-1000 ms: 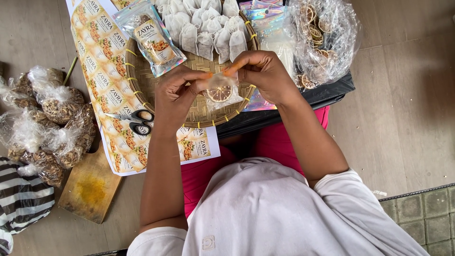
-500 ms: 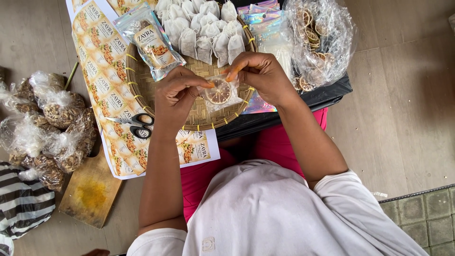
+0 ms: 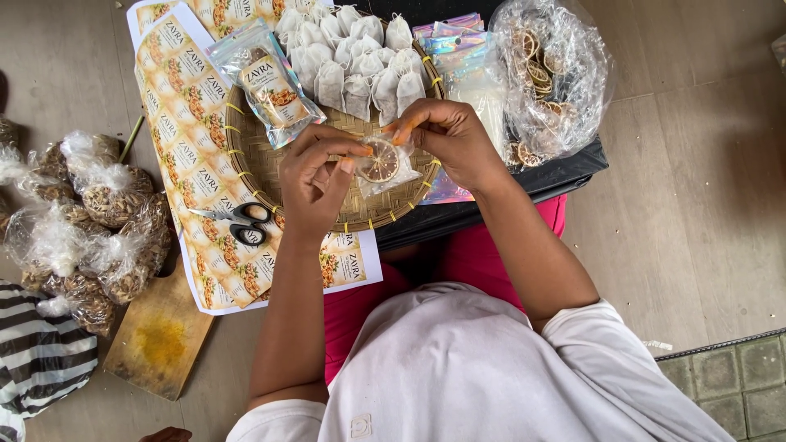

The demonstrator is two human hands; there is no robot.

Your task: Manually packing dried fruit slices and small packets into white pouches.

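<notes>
Clear pouch [image 3: 391,168] with dried citrus slice [image 3: 380,160], face-up, mouth upward, pinched between both hands [image 3: 385,151].

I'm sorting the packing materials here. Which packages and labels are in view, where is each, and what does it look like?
Label sheets: left of the tray, white with rows of orange-brown pictures.
Clear pouch: on the tray's left rim, labelled front.
Small clear bag: between left hand and right hand, holding a dried citrus slice.
Iridescent pouches: right of the tray, shiny.
</notes>
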